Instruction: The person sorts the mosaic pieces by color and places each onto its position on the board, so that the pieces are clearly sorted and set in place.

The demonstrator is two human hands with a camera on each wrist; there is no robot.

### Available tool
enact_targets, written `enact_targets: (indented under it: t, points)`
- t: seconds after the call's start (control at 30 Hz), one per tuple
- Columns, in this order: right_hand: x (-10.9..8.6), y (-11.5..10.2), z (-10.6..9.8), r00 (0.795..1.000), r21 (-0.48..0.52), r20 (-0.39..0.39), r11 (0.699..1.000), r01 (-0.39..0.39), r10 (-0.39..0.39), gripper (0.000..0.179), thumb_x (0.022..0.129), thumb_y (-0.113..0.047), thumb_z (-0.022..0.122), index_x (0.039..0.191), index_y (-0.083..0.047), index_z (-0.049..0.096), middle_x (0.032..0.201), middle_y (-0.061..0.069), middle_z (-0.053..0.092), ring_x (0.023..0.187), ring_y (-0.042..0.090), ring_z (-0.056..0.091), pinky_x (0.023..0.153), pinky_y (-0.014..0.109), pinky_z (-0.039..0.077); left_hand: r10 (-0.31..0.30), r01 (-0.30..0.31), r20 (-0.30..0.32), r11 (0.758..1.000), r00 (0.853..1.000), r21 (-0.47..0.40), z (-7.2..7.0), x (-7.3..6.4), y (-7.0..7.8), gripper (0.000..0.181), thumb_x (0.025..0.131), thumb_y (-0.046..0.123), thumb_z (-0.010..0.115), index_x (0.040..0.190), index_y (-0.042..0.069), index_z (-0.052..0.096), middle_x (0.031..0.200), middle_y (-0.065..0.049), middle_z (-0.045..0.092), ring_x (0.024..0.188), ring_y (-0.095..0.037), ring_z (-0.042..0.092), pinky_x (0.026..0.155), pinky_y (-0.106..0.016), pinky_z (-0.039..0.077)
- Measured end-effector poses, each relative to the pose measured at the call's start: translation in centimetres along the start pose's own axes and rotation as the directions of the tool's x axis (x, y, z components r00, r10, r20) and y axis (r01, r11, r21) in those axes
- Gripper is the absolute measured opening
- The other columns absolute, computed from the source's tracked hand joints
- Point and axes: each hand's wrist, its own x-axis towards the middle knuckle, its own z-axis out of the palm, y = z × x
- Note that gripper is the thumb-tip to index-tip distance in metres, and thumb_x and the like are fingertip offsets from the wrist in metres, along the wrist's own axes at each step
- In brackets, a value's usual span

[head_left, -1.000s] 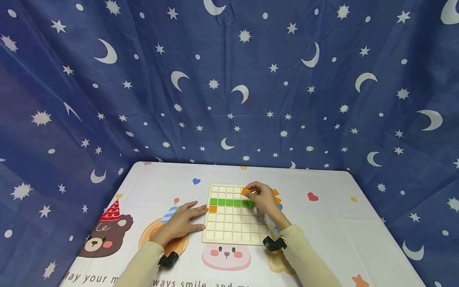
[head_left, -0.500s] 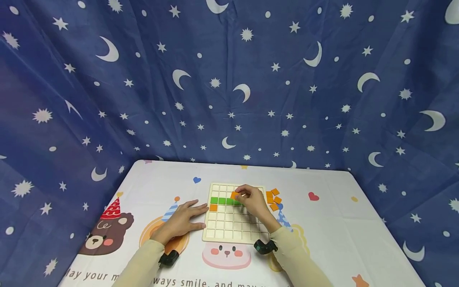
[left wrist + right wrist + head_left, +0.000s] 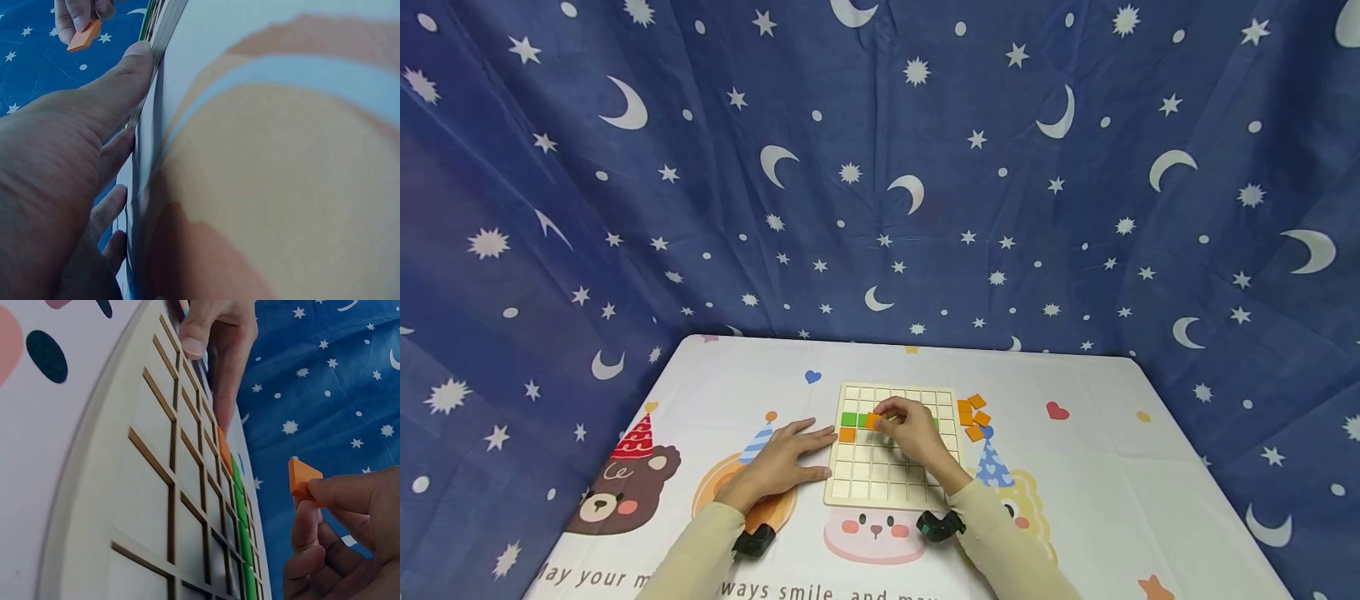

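Observation:
A pale wooden grid board (image 3: 880, 490) lies on the table in the head view, with a row of green tiles (image 3: 849, 419) in its squares. Just below that row, at the left edge, one orange tile (image 3: 847, 434) sits in a square. My right hand (image 3: 916, 433) pinches another orange square tile (image 3: 304, 476) between thumb and fingers; the right wrist view has it raised above the board, tilted. It overlaps the green row in the head view. My left hand (image 3: 784, 461) lies with fingers spread at the board's left edge, its thumb (image 3: 128, 72) against the side.
Several loose orange tiles (image 3: 966, 418) lie just right of the board. The white tablecloth (image 3: 1097, 483) has printed animals, hearts and lettering. A blue curtain (image 3: 880, 208) with moons and stars hangs behind and at both sides.
My right hand has moved left across the board with the orange tile, from its upper right to the left part of the green row. My left hand has stayed in place.

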Motion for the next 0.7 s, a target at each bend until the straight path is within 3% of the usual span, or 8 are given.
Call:
enact_targets:
  t: [0.7]
  points:
    - [0.0,1.1,1.5,1.0,-0.112,-0.017,0.994,0.017,-0.019,0.007,0.088,-0.011,0.073,0.091,-0.016,0.076,0.089,-0.003,0.075,0.073,0.009,0.06,0.067,0.026,0.051,0.018,-0.017,-0.003,1.0,1.0,0.002,0.1,-0.1,0.0,0.063,0.084,0.049,0.072,0.141,0.027,0.055,0.15,0.009,0.048,0.147,-0.033,0.03,0.112,-0.064,0.029]
